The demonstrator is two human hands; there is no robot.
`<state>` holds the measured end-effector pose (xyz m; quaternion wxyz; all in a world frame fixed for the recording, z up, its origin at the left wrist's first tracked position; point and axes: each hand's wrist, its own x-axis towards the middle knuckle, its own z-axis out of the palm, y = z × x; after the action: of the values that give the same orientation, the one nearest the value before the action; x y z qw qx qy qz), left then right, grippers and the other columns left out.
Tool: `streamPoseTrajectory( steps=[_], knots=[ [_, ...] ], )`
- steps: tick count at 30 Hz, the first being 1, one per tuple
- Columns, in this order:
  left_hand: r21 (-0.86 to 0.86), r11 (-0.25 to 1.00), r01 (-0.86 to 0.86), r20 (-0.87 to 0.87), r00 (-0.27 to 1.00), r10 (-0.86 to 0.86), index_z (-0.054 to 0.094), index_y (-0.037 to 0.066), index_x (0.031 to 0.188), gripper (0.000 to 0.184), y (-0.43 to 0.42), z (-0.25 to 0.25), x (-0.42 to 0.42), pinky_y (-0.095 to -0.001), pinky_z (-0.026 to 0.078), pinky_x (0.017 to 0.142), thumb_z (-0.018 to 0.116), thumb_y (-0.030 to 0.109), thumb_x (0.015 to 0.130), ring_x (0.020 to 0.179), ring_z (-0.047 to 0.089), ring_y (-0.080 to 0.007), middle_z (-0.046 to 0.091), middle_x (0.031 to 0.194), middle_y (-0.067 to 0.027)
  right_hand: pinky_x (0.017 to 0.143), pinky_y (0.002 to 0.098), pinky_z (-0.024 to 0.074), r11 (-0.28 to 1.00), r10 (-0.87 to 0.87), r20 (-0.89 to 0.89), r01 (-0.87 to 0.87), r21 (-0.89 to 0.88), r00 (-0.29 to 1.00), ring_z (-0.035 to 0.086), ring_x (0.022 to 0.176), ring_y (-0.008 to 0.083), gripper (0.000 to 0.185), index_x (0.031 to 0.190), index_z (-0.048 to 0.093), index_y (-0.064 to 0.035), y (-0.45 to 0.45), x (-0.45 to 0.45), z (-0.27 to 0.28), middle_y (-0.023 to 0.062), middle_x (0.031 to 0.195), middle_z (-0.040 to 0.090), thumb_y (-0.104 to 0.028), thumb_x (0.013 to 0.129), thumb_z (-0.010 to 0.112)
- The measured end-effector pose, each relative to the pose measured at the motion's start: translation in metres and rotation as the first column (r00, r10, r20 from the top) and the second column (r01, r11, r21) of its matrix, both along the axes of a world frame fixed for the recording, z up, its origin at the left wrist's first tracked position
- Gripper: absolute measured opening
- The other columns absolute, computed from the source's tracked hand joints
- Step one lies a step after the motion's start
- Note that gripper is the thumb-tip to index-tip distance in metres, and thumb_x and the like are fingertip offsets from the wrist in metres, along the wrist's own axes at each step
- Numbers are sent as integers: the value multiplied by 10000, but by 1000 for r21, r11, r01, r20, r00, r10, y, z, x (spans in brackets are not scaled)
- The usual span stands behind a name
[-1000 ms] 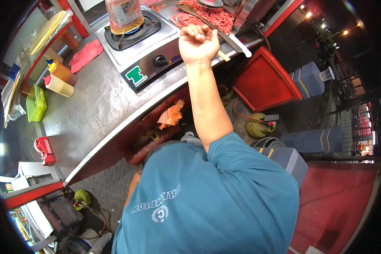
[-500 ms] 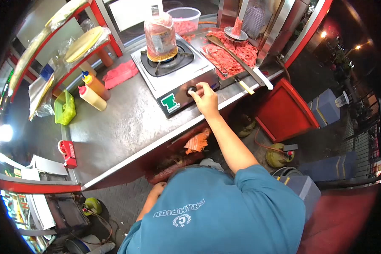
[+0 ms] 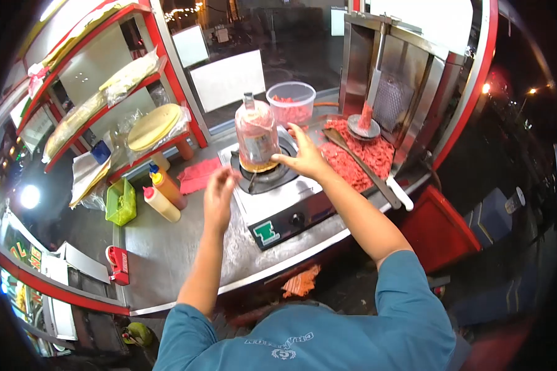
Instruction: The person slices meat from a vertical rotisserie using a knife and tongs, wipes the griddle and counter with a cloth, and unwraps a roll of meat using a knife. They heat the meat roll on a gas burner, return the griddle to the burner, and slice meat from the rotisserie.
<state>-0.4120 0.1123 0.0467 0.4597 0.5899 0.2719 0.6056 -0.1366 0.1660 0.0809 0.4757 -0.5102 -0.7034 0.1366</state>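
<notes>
**Clear jar (image 3: 257,139) on the stove (image 3: 254,209)**

My right grip (image 3: 304,154) is spread wide, with the thumb well away from the fingers, at the right side of the jar. It holds nothing, and I can't tell if my thumb touches the jar. My left grip (image 3: 218,201) is a bit blurry, fingers loosely bent, with nothing in it, near the jar's left side. The jar's thin neck points up. The stove sits on the bench (image 3: 167,256). On its right is a heap of red bits (image 3: 377,154). On its left lies a pink cloth (image 3: 199,175).
</notes>
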Motion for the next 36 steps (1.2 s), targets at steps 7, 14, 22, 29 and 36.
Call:
streamPoseTrajectory(
  steps=[7,14,22,29,36],
  knots=[
    [185,976,-118,-387,904,183,250,-60,1562,1259,161,32,54,-412,400,1160,951,461,655,1389,503,-330,487,1492,-268,1200,458,351,913,406,-272,-374,163,872,400,1452,357,1303,1572,159,-63,89,-35,-13,242,1533,392,-216,583,993],
    [206,965,-164,-365,902,231,397,-37,1463,1086,129,59,41,-379,450,1108,978,380,646,1281,589,-250,601,1369,-175,1136,414,428,925,359,-181,-324,196,915,518,1346,282,1150,1479,294,-41,71,-58,23,164,1418,503,-173,572,987],
    [64,992,-111,-423,897,128,483,-74,1374,955,42,109,-67,-366,491,1049,934,438,706,1206,641,-249,647,1298,-194,1069,390,475,947,317,-277,-317,45,907,611,1226,290,1000,1417,360,2,-21,-161,71,202,1290,601,-194,619,930],
    [-55,998,-10,-578,816,-24,471,-17,1418,881,44,42,-164,-372,457,1076,896,393,764,1241,590,-230,597,1339,-155,1060,388,487,900,103,-378,-248,-359,920,593,1246,280,1017,1389,351,21,-30,-262,-1,197,1322,578,-149,585,950],
    [149,980,-130,-507,841,189,451,-13,1408,1010,121,-9,-181,-397,449,1100,948,444,657,1267,598,-314,606,1338,-198,1054,426,476,1000,-17,-159,13,-25,987,595,1223,390,858,1367,424,1,43,-296,-49,229,1307,586,-66,626,851]
  ],
)
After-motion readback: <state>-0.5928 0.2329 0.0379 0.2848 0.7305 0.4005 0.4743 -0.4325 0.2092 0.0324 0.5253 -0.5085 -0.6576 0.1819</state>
